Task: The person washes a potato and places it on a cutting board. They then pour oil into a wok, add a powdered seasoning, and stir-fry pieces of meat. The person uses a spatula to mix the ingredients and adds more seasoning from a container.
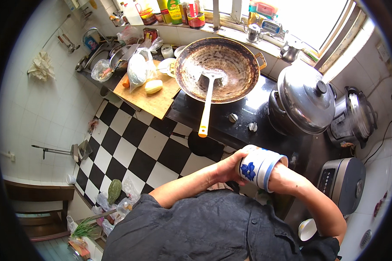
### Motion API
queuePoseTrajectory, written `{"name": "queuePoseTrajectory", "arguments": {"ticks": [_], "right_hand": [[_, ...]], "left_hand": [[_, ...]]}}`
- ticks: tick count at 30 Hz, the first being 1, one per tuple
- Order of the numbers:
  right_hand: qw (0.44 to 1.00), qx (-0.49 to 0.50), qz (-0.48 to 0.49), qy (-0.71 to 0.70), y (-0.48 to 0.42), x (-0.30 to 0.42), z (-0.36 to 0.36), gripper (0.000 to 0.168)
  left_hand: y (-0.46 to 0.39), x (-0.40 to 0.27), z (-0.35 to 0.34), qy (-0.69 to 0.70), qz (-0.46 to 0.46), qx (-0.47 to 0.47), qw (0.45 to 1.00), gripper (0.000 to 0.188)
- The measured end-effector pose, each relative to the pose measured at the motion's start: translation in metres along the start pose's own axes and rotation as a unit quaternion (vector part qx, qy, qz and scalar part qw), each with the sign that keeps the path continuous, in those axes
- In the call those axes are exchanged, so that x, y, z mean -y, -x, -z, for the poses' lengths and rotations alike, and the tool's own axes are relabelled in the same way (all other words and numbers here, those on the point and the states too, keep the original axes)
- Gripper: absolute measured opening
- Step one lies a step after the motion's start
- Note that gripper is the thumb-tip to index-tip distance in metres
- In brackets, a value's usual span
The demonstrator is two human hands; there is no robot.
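My left hand (pixel 231 167) grips a white ceramic jar (pixel 260 167) with blue flowers and blue bands, tilted on its side before my chest. Into its mouth reaches my right hand (pixel 279 178); the fingers are hidden inside, so what they touch cannot be seen. Beyond my hands, a large worn wok (pixel 196 60) sits on the black stove (pixel 215 112). A metal spatula (pixel 209 94) with a yellow-tipped handle rests in the wok, its handle pointing towards me over the rim.
A wooden cutting board (pixel 140 99) bears a peeled potato (pixel 153 86), a carrot piece (pixel 126 81) and a plastic bag (pixel 140 67). Right of the stove stand a lidded steel pot (pixel 305 98), a steaming electric cooker (pixel 352 117) and a rice cooker (pixel 343 184). A white bowl (pixel 307 229) sits by my right elbow.
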State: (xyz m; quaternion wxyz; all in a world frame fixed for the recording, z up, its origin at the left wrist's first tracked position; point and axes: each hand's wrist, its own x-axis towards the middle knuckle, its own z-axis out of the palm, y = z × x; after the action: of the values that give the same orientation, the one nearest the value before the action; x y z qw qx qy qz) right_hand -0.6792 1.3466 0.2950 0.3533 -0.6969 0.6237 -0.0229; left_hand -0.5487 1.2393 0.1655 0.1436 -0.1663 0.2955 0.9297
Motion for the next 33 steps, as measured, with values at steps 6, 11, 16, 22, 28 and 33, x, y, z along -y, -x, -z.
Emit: {"name": "queuePoseTrajectory", "arguments": {"ticks": [6, 11, 16, 22, 28, 33], "right_hand": [[0.943, -0.038, -0.015, -0.330, -0.015, -0.028, -0.037, 0.035], [0.945, -0.216, -0.007, -0.244, -0.031, -0.031, -0.063, 0.026], [0.909, -0.198, -0.147, -0.335, -0.037, -0.047, -0.041, 0.013], [0.781, -0.138, -0.162, -0.587, -0.043, -0.059, -0.009, 0.019], [0.738, -0.124, -0.186, -0.636, -0.045, -0.060, -0.002, 0.021], [0.732, -0.123, -0.193, -0.641, -0.051, -0.057, 0.003, 0.021]], "left_hand": [[0.000, 0.024, 0.019, 0.106, 0.150, -0.077, 0.980, 0.066], [0.005, 0.047, 0.046, 0.151, 0.088, -0.105, 0.979, 0.070], [0.003, 0.042, 0.066, 0.178, -0.003, -0.094, 0.980, 0.076], [-0.003, 0.023, 0.073, 0.209, -0.074, -0.037, 0.974, 0.075], [0.002, 0.018, 0.069, 0.251, -0.078, -0.021, 0.965, 0.071], [-0.004, 0.025, 0.083, 0.241, -0.083, 0.003, 0.967, 0.074]]}}
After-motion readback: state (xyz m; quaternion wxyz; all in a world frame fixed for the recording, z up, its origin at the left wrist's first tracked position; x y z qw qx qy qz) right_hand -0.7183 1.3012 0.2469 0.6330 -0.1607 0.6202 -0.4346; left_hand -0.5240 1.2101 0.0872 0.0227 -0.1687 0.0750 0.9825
